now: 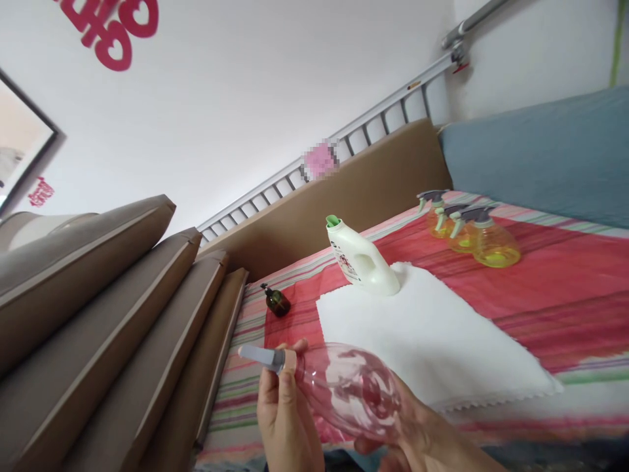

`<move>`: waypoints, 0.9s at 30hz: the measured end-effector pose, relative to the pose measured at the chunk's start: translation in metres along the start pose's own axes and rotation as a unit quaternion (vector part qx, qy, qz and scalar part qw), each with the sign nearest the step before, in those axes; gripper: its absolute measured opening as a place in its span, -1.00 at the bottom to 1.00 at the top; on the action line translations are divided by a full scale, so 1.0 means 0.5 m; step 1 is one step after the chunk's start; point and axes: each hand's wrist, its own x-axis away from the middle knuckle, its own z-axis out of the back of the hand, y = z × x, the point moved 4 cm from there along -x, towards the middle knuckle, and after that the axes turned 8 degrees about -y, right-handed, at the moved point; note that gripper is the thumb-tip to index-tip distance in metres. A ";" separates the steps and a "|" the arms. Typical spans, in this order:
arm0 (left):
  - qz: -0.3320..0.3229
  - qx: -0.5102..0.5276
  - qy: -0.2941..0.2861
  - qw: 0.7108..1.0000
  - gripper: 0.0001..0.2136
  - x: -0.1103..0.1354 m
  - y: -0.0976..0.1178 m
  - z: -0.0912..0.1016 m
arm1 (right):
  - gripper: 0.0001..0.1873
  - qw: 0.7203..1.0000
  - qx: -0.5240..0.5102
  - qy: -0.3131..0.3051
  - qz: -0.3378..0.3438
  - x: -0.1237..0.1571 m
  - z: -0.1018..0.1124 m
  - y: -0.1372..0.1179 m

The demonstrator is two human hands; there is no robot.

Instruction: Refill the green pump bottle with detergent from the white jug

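A clear pink spray bottle (339,390) lies tilted on its side between my two hands, its neck toward the left. My left hand (287,413) is closed around the neck, at the collar of the grey spray head (263,357). The bottle's rounded base rests in the closed grip of my right hand (413,429), whose fingers are partly hidden below it. Just beyond lies a white cloth (417,334) with a jagged edge. On the cloth's far side stands a white jug (363,262) with a handle and a green cap.
A small dark pump bottle (278,303) stands on the red sheet (555,288), left of the jug. Several yellow spray bottles (494,246) with grey heads are grouped at the right. Brown cushions (113,341) stack up along the left, and a blue backrest (535,157) bounds the far right.
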 end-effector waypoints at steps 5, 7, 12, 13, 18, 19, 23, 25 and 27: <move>-0.001 -0.006 -0.002 1.000 -0.70 0.000 0.006 -0.005 | -0.20 0.998 -0.034 0.036 -0.029 0.009 0.016 0.015; -0.005 -0.005 0.008 1.000 -0.71 0.001 0.007 -0.005 | -0.28 0.999 -0.025 0.013 -0.028 0.008 0.014 0.017; -0.006 0.003 0.008 1.000 -0.71 0.006 0.001 -0.004 | -0.19 1.000 0.004 -0.019 0.010 -0.003 0.014 0.014; -0.006 0.002 0.006 1.000 -0.71 0.006 0.001 -0.004 | -0.22 1.000 0.001 -0.004 0.012 -0.003 0.017 0.016; 0.007 -0.013 -0.007 1.000 -0.72 0.009 -0.001 -0.005 | -0.38 0.997 -0.072 0.008 -0.028 0.004 0.023 0.036; 0.008 -0.016 -0.006 1.000 -0.72 0.009 0.000 -0.005 | -0.42 0.995 -0.094 0.003 -0.044 0.005 0.020 0.040; -0.001 -0.023 0.002 1.000 -0.74 0.009 0.004 -0.007 | -0.47 0.983 -0.158 -0.007 -0.088 0.008 0.006 0.045; 0.002 -0.021 -0.004 1.000 -0.74 0.009 0.004 -0.009 | -0.47 0.980 -0.171 -0.022 -0.098 0.008 -0.001 0.044; 0.004 -0.018 -0.006 1.000 -0.73 0.009 0.003 -0.008 | -0.47 0.977 -0.187 -0.032 -0.093 0.007 -0.004 0.043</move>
